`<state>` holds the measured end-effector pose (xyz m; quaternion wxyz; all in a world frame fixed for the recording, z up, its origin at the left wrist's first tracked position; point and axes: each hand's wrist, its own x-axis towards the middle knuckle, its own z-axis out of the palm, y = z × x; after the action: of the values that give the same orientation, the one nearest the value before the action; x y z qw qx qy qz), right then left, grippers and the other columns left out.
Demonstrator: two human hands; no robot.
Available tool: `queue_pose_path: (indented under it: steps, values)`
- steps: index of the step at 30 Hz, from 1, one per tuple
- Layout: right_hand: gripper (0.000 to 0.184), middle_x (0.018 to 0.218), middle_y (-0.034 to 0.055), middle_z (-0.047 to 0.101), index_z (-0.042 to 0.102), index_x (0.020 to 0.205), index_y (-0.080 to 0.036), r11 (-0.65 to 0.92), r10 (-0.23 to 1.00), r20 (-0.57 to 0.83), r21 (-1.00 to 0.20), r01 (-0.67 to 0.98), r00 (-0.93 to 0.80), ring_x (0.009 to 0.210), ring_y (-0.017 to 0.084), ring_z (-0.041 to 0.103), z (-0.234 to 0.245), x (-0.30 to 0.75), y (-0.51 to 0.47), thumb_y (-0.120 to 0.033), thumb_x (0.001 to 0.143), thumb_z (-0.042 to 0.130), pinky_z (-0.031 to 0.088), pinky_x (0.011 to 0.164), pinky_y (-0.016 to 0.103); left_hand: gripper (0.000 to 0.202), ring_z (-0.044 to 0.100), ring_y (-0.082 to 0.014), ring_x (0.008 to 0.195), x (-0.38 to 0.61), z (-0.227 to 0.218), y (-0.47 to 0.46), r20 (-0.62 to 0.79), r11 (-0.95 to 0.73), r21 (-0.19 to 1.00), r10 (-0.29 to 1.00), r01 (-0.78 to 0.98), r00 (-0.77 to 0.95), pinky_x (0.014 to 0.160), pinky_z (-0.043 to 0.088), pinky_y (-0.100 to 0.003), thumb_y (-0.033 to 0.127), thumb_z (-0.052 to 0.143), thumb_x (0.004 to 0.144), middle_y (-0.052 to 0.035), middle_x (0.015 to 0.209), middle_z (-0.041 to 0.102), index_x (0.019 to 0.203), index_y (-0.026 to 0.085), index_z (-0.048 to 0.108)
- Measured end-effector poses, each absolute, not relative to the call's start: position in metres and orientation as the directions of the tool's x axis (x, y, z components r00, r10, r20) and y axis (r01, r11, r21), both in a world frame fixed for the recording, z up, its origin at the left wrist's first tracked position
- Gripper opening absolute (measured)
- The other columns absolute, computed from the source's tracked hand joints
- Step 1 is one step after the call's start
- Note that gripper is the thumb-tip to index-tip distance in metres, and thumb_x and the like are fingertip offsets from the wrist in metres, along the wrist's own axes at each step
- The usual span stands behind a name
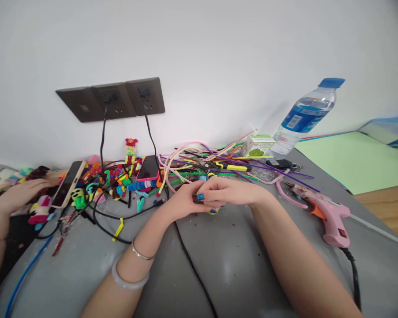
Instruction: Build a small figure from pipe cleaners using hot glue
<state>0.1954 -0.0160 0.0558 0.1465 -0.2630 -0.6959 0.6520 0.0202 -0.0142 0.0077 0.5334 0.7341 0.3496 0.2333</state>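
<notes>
My left hand (185, 199) and my right hand (226, 191) meet at the middle of the grey table (239, 265), fingers curled and pressed together round a small dark piece (197, 199) that I cannot name. A bit of yellow and blue shows under them (213, 211). Just behind the hands lies a tangle of coloured pipe cleaners (199, 163). My left wrist wears a thin bangle and a pale bracelet (129, 278).
A pink glue gun (321, 211) lies at the right, its cord running off the front. A water bottle (301, 117), small carton (257, 145), keys, two phones (68, 183) on charging cables and small figures stand behind. Another person's hand (18, 194) rests at far left.
</notes>
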Motion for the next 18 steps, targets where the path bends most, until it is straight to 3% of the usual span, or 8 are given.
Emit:
queue_pose_path:
  steps: [12, 18]
  values:
    - [0.035, 0.047, -0.0066, 0.039, 0.045, 0.052, -0.017, -0.012, 0.558, -0.139, -0.987, 0.160, -0.818, 0.043, 0.005, 0.029, 0.0507, 0.1988, -0.0131, -0.024, 0.086, 0.049, 0.025, 0.044, 0.022, 0.041, 0.065, -0.0228, 0.091, 0.0209, 0.0079, -0.0151, -0.036, -0.167, 0.951, 0.774, 0.259, 0.632, 0.074, 0.053, -0.029, 0.021, 0.080, 0.064, -0.0044, 0.096, 0.070, 0.102, 0.014, 0.066]
    - [0.036, 0.046, -0.0068, 0.039, 0.045, 0.052, -0.017, -0.017, 0.556, -0.137, -0.988, 0.154, -0.820, 0.042, 0.005, 0.029, 0.0493, 0.1985, -0.0122, -0.025, 0.087, 0.049, 0.024, 0.043, 0.022, 0.044, 0.067, -0.0232, 0.093, 0.0209, 0.0075, -0.0150, -0.030, -0.154, 0.961, 0.766, 0.229, 0.642, 0.075, 0.053, -0.029, 0.023, 0.081, 0.065, -0.0049, 0.100, 0.072, 0.105, 0.015, 0.065]
